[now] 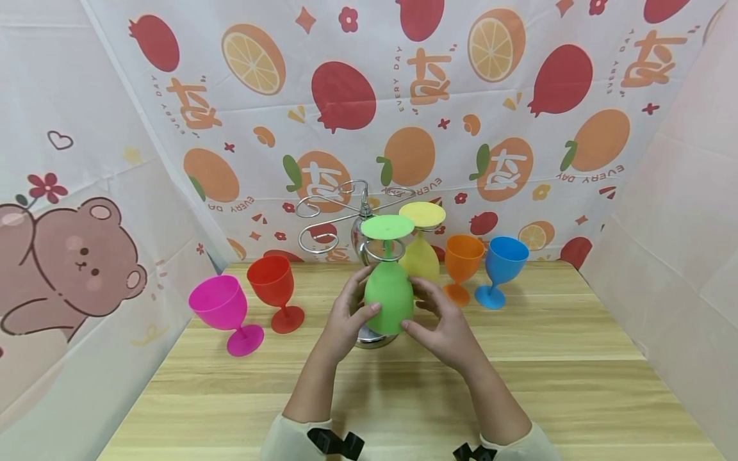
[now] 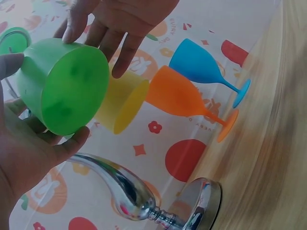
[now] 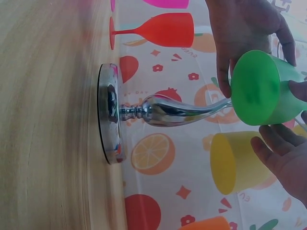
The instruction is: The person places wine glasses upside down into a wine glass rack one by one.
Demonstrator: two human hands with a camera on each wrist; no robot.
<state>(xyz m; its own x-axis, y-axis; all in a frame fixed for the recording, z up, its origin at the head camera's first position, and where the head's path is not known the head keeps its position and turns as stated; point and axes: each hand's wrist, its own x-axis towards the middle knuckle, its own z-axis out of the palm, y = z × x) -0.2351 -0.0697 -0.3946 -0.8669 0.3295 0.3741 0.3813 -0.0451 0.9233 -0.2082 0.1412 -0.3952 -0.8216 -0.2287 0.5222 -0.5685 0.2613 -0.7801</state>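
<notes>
A green plastic goblet (image 1: pixel 389 298) hangs upside down on a silver stemware rack (image 1: pixel 364 224), its stem within a wire ring and its foot above that ring. My left hand (image 1: pixel 348 314) holds the bowl from the left, thumb at the front and fingers round the side. From the right, my right hand (image 1: pixel 442 323) holds the same bowl, thumb near the rim. The bowl's open mouth (image 2: pixel 76 91) faces down in the left wrist view. Close behind, a yellow goblet (image 1: pixel 419 259) hangs inverted from another ring, partly hidden by the green one.
Magenta (image 1: pixel 221 304) and red (image 1: pixel 272 285) goblets stand upright on the wooden table (image 1: pixel 230 410) at left. Orange (image 1: pixel 461 259) and blue (image 1: pixel 504 262) ones stand at right. The rack's round base (image 3: pixel 110 115) rests on the table. Bare wire rings extend left. A fruit-printed cloth (image 1: pixel 346 38) hangs behind.
</notes>
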